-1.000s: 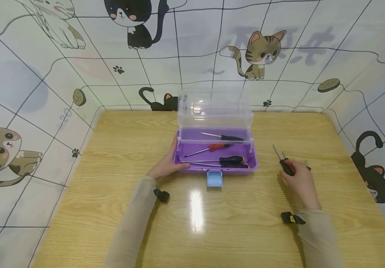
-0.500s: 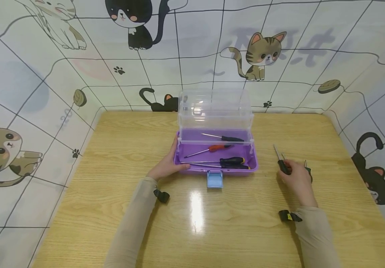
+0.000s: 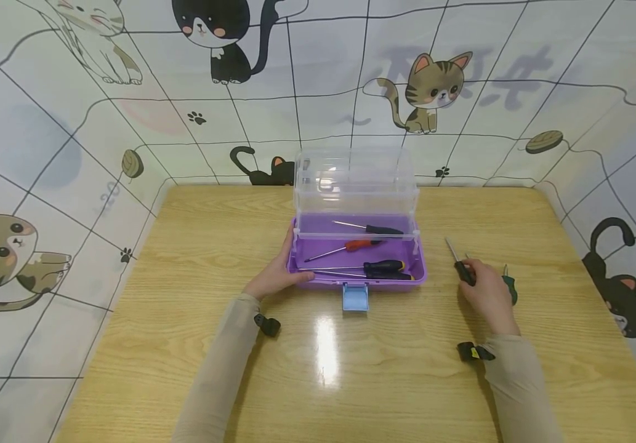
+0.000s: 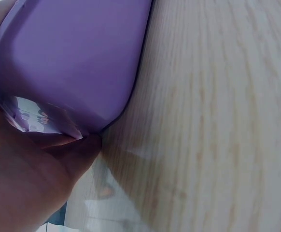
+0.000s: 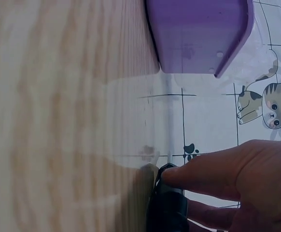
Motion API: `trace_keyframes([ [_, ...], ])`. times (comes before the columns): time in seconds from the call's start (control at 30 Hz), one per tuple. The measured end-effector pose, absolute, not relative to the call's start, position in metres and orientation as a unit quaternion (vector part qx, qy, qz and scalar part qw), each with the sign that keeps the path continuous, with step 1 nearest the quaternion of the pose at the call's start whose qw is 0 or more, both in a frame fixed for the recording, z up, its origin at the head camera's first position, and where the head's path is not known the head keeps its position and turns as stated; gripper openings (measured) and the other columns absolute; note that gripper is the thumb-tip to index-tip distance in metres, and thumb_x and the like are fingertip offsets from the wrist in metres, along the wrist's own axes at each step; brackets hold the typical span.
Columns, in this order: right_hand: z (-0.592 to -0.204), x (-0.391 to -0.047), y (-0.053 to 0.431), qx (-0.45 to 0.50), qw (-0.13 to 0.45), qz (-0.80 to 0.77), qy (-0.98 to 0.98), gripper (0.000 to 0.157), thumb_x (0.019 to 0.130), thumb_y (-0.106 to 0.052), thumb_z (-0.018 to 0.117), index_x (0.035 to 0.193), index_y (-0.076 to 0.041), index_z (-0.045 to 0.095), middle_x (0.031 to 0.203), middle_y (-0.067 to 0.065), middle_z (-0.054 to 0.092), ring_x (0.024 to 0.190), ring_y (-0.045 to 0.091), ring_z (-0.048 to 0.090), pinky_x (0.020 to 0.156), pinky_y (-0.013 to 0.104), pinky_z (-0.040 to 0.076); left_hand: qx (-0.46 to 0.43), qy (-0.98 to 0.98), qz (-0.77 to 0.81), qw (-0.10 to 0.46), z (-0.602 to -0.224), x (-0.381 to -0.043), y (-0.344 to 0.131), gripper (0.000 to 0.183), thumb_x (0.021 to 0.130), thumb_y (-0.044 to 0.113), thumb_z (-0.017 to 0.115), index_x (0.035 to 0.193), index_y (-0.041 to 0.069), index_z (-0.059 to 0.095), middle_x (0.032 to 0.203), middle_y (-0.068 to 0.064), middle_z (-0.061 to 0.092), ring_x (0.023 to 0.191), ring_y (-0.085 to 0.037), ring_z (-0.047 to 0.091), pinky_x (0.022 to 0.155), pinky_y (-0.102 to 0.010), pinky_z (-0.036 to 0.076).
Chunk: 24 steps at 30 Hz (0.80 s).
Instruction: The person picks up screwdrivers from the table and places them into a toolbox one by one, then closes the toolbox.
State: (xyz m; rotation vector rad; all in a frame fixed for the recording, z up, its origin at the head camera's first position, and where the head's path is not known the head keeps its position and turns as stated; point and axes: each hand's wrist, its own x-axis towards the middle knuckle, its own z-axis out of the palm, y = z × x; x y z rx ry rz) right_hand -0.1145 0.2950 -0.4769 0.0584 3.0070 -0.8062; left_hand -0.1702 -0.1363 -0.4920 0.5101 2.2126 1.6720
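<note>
A purple toolbox [image 3: 356, 284] stands with its transparent lid [image 3: 355, 184] raised and its blue latch [image 3: 355, 298] hanging down in front. My left hand [image 3: 274, 274] grips the box's left end, thumb along the front rim and fingers round the side. To the right of the box, my right hand [image 3: 489, 295] pinches the black handle of a screwdriver [image 3: 465, 272], whose shaft points away toward the back. In the right wrist view, thumb and fingers close on that black handle [image 5: 168, 208]. A green-handled screwdriver [image 3: 509, 289] lies just right of this hand. Another metal tip [image 3: 467, 256] shows behind the fingers.
Inside the box lie a red-handled screwdriver [image 3: 355, 244], a black one [image 3: 384, 229] at the back, and two black-and-yellow ones along the front, including the upper one [image 3: 384, 266]. A cat-patterned wall covering [image 3: 329, 117] rises behind the wooden table [image 3: 229, 209].
My right hand has shifted slightly left with the black screwdriver, baring more of the green-handled one. My left hand and the toolbox have stayed put.
</note>
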Motion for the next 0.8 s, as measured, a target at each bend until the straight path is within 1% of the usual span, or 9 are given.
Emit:
trace_keyframes([
  [0.03,-0.476,-0.115,0.295,0.022,0.017,-0.258,0.966,0.045,0.081,-0.009,0.057,0.122,0.005,0.045,0.108,0.027,0.051,0.093,0.042,0.049,0.066,0.051,0.040,0.178,0.771,0.589,0.163,-0.489,-0.169,-0.136,0.116,0.069,0.026,0.078,0.136,0.046,-0.015,0.144,0.021,-0.011,0.132,-0.013,0.001,0.104,-0.046,0.007],
  [0.23,-0.474,-0.115,0.294,0.047,0.031,-0.255,0.965,0.046,0.082,-0.013,0.057,0.123,0.005,0.046,0.111,0.025,0.053,0.093,0.041,0.051,0.061,0.046,0.041,0.187,0.762,0.594,0.176,-0.462,-0.158,-0.133,0.113,0.073,0.013,0.073,0.140,0.031,-0.017,0.148,0.003,-0.012,0.133,-0.019,0.000,0.104,-0.048,0.007],
  [0.3,-0.474,-0.115,0.294,0.052,0.031,-0.256,0.965,0.046,0.082,-0.013,0.056,0.123,0.005,0.047,0.111,0.025,0.054,0.091,0.040,0.051,0.059,0.044,0.040,0.191,0.761,0.595,0.175,-0.460,-0.157,-0.132,0.113,0.074,0.011,0.072,0.140,0.029,-0.017,0.148,0.001,-0.012,0.133,-0.020,-0.001,0.104,-0.048,0.007],
  [0.37,-0.475,-0.116,0.294,0.056,0.027,-0.255,0.965,0.044,0.082,-0.013,0.056,0.122,0.004,0.048,0.110,0.024,0.055,0.090,0.040,0.052,0.058,0.043,0.040,0.189,0.760,0.597,0.176,-0.460,-0.156,-0.132,0.113,0.073,0.011,0.072,0.140,0.030,-0.017,0.148,0.001,-0.012,0.133,-0.021,-0.001,0.104,-0.048,0.007],
  [0.43,-0.475,-0.116,0.294,0.060,0.020,-0.257,0.964,0.043,0.082,-0.012,0.055,0.121,0.004,0.049,0.109,0.024,0.056,0.089,0.039,0.053,0.057,0.042,0.040,0.188,0.761,0.595,0.175,-0.459,-0.156,-0.132,0.113,0.073,0.011,0.073,0.140,0.029,-0.017,0.148,0.001,-0.012,0.133,-0.022,-0.001,0.103,-0.049,0.007],
  [0.57,-0.476,-0.117,0.293,0.065,-0.014,-0.264,0.962,0.040,0.082,-0.010,0.056,0.118,0.007,0.052,0.104,0.024,0.058,0.087,0.038,0.056,0.057,0.043,0.042,0.186,0.763,0.594,0.175,-0.458,-0.156,-0.132,0.113,0.073,0.011,0.073,0.140,0.030,-0.017,0.148,0.002,-0.012,0.133,-0.021,0.000,0.104,-0.048,0.007],
  [0.67,-0.475,-0.116,0.292,0.067,-0.041,-0.270,0.960,0.038,0.081,-0.008,0.057,0.116,0.008,0.053,0.101,0.024,0.058,0.085,0.037,0.056,0.058,0.043,0.041,0.184,0.760,0.597,0.177,-0.459,-0.157,-0.132,0.114,0.073,0.011,0.073,0.140,0.033,-0.016,0.148,0.003,-0.011,0.133,-0.021,0.001,0.104,-0.046,0.007],
  [0.8,-0.473,-0.115,0.291,0.062,-0.063,-0.289,0.953,0.036,0.081,-0.007,0.059,0.114,0.006,0.055,0.099,0.023,0.058,0.083,0.036,0.056,0.059,0.041,0.040,0.182,0.759,0.599,0.178,-0.460,-0.157,-0.132,0.114,0.073,0.010,0.073,0.138,0.038,-0.016,0.147,0.005,-0.011,0.133,-0.021,0.002,0.104,-0.045,0.007],
])
